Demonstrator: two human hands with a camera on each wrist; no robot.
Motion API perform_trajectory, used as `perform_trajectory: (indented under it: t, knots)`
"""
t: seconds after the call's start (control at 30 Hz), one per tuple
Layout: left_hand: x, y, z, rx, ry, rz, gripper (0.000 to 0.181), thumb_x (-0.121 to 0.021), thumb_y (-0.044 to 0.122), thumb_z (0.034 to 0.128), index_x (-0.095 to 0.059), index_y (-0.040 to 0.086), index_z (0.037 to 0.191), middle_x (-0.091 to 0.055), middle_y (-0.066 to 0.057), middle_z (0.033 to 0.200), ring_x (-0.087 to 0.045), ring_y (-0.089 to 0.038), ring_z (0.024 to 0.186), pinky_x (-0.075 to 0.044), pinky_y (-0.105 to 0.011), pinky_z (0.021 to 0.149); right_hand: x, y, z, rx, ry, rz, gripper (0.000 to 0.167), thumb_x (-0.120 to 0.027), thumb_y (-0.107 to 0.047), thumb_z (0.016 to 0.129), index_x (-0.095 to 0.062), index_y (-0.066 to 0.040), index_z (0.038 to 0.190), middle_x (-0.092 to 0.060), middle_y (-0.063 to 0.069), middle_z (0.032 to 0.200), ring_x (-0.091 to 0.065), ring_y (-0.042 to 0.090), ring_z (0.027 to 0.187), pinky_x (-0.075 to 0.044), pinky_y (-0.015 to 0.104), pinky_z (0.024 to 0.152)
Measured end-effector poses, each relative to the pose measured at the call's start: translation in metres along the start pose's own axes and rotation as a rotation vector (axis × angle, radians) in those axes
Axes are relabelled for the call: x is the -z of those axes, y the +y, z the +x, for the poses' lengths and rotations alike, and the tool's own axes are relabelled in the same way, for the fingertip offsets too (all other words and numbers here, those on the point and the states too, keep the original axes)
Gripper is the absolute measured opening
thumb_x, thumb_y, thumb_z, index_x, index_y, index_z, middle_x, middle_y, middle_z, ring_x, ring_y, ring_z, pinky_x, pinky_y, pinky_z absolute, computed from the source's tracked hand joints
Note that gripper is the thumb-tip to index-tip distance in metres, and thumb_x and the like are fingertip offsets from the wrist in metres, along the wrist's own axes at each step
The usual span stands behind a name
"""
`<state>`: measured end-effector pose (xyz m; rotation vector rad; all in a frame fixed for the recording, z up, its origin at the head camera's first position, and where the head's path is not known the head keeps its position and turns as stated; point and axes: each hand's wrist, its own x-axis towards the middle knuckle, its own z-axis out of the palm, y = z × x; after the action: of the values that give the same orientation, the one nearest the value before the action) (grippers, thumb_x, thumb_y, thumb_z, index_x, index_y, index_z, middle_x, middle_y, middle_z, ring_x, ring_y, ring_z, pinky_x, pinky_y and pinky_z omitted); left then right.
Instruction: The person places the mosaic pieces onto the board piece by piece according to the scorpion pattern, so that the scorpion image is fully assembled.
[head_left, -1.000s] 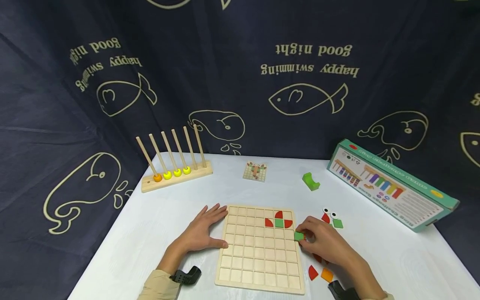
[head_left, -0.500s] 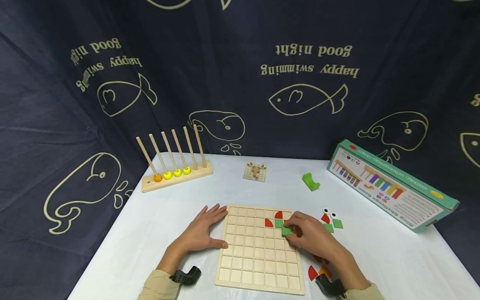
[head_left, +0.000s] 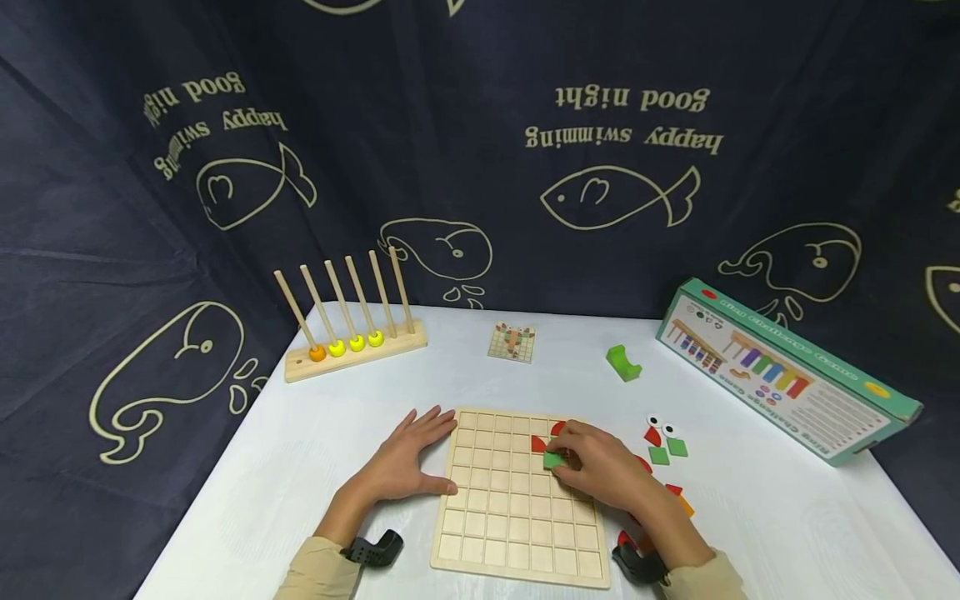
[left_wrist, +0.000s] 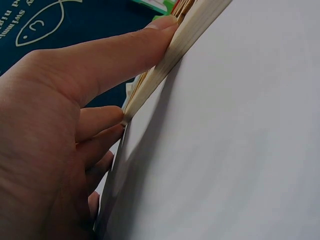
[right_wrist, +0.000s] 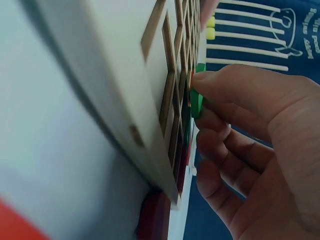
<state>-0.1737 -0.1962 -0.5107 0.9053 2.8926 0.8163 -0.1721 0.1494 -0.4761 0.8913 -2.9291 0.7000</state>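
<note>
My left hand lies with fingers spread along the left edge of the gridded wooden board; in the left wrist view its thumb touches the rim. Over the board's upper right part, my right hand pinches a green square tile between thumb and fingers. In the right wrist view that green tile stands tilted just above the grid. A red quarter-circle tile sits in a cell beside it, and another red one shows behind the fingertips. The other tiles set there are hidden by the right hand.
Right of the board lie loose green squares, red pieces, eye discs and an orange piece. Behind are a pattern card, a green curved block, a peg stand and a long box.
My right hand has carried the green tile from beside the board's right edge leftward over the grid. The left hand stays put.
</note>
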Motion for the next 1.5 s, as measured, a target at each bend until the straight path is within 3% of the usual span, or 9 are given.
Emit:
perform_trajectory:
  t: [0.73, 1.1, 1.33, 1.5]
  knots:
    - [0.001, 0.001, 0.002, 0.000, -0.004, 0.006, 0.102, -0.074, 0.066, 0.0675, -0.043, 0.008, 0.146, -0.034, 0.000, 0.153, -0.021, -0.023, 0.143, -0.006, -0.046, 0.117, -0.004, -0.005, 0.009, 0.127, -0.015, 0.011, 0.017, -0.074, -0.026, 0.085, -0.076, -0.022, 0.102, -0.055, -0.013, 0.089, -0.047, 0.005, 0.078, -0.045, 0.025, 0.069]
    - [-0.002, -0.002, 0.001, -0.009, 0.012, -0.004, 0.102, -0.073, 0.068, 0.0671, -0.044, 0.009, 0.145, -0.035, -0.001, 0.152, -0.022, -0.025, 0.142, -0.008, -0.048, 0.116, -0.002, -0.004, 0.008, 0.102, -0.039, -0.002, 0.018, -0.073, -0.028, 0.085, -0.076, -0.023, 0.102, -0.055, -0.012, 0.088, -0.048, 0.006, 0.079, -0.045, 0.026, 0.069]
    - [-0.002, -0.001, 0.000, -0.010, 0.004, -0.012, 0.101, -0.074, 0.066, 0.0682, -0.044, 0.008, 0.145, -0.035, -0.002, 0.152, -0.022, -0.025, 0.142, -0.008, -0.049, 0.116, 0.010, 0.003, 0.001, 0.033, -0.025, 0.008, 0.014, -0.073, -0.024, 0.086, -0.074, -0.023, 0.099, -0.058, -0.016, 0.091, -0.053, 0.005, 0.082, -0.050, 0.032, 0.077]
    - [0.000, -0.001, 0.001, -0.009, 0.006, -0.016, 0.100, -0.074, 0.066, 0.0683, -0.044, 0.009, 0.145, -0.035, -0.002, 0.152, -0.022, -0.025, 0.142, -0.008, -0.049, 0.116, 0.022, 0.017, -0.007, -0.040, -0.003, 0.038, 0.014, -0.073, -0.018, 0.085, -0.075, -0.021, 0.099, -0.058, -0.020, 0.085, -0.053, 0.004, 0.078, -0.051, 0.031, 0.074]
